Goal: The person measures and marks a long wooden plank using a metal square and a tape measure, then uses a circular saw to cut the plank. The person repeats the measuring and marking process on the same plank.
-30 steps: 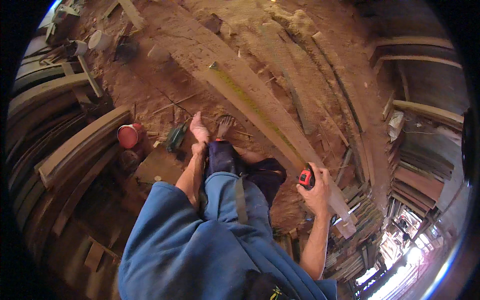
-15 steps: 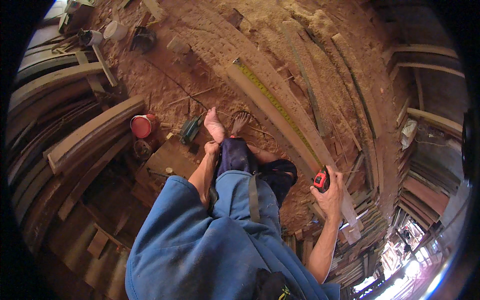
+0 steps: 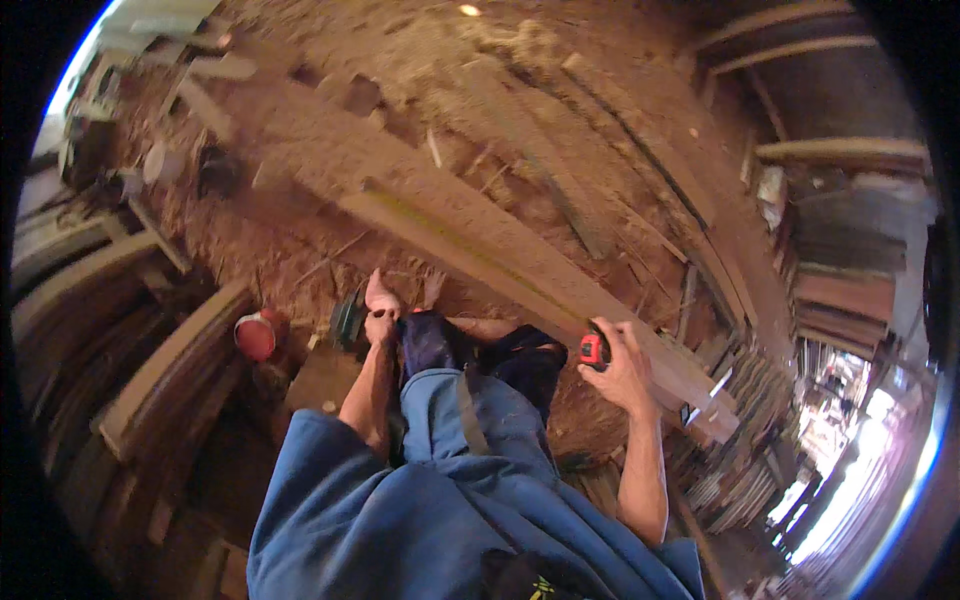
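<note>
My right hand (image 3: 628, 372) is wrapped round a red and black tape measure (image 3: 594, 349). Its yellow blade (image 3: 470, 248) is drawn out along a long wooden board (image 3: 410, 228), reaching toward the board's far left end. The case sits beside the board, at the near part of the blade. By my bent leg in dark trousers (image 3: 428, 345), my left hand (image 3: 380, 327) is closed near my bare foot (image 3: 380, 294). Whatever it may grip is hidden.
A red bucket (image 3: 256, 338) stands left, beside stacked planks (image 3: 170, 375). A green tool (image 3: 348, 318) lies near my foot. More boards (image 3: 560, 185) and sawdust cover the ground ahead. Stacked timber (image 3: 845, 300) lines the right.
The view has shifted and turned, so the board and my hands appear farther left. The right hand still holds the tape measure, with the blade out. My left hand stays closed by my leg.
</note>
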`<act>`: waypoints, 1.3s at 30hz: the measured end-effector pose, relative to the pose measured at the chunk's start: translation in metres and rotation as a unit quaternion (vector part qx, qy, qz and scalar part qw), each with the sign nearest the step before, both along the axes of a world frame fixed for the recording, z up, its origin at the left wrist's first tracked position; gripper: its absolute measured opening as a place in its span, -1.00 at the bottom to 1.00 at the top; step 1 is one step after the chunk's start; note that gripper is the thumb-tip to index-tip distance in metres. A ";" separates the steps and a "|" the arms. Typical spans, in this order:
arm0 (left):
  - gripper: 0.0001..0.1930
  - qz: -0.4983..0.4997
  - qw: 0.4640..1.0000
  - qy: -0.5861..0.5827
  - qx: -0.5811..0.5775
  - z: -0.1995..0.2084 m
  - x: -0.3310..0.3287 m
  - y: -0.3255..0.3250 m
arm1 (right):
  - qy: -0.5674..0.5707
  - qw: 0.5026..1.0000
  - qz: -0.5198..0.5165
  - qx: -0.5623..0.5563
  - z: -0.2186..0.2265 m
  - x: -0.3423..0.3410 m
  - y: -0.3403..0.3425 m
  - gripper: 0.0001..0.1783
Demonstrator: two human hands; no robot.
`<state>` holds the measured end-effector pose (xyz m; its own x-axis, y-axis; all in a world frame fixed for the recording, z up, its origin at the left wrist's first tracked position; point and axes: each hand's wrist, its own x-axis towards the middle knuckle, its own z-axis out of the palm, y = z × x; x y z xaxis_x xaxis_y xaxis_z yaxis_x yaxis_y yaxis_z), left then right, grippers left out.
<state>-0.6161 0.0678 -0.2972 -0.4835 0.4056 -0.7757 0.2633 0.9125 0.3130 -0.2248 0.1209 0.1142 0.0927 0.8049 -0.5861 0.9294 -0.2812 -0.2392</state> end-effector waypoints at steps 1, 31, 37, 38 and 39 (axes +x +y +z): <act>-0.43 -0.024 1.000 -0.008 0.016 0.008 0.000 0.006 | 0.028 1.000 -0.002 0.009 -0.001 -0.003 0.001 -0.15; -0.43 -0.553 0.777 -0.299 0.021 0.092 0.125 0.090 | 0.321 0.845 -0.320 0.283 -0.010 0.100 -0.160 0.23; -0.49 -0.288 0.917 -0.268 0.068 0.075 0.156 0.019 | 0.236 0.827 -0.390 0.328 -0.018 0.231 -0.240 0.12; -0.49 -0.276 0.931 -0.235 0.051 0.075 0.162 0.000 | 0.225 0.800 -0.410 0.377 -0.020 0.258 -0.258 0.06; -0.49 -0.266 0.939 -0.214 0.041 0.075 0.169 -0.015 | 0.208 0.772 -0.432 0.418 -0.023 0.284 -0.277 0.01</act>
<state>-0.4468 0.0532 -0.2222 0.1536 0.5677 -0.8088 0.5092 0.6560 0.5572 0.0596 -0.1563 0.0910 0.7498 0.6614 -0.0186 0.2758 -0.3380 -0.8998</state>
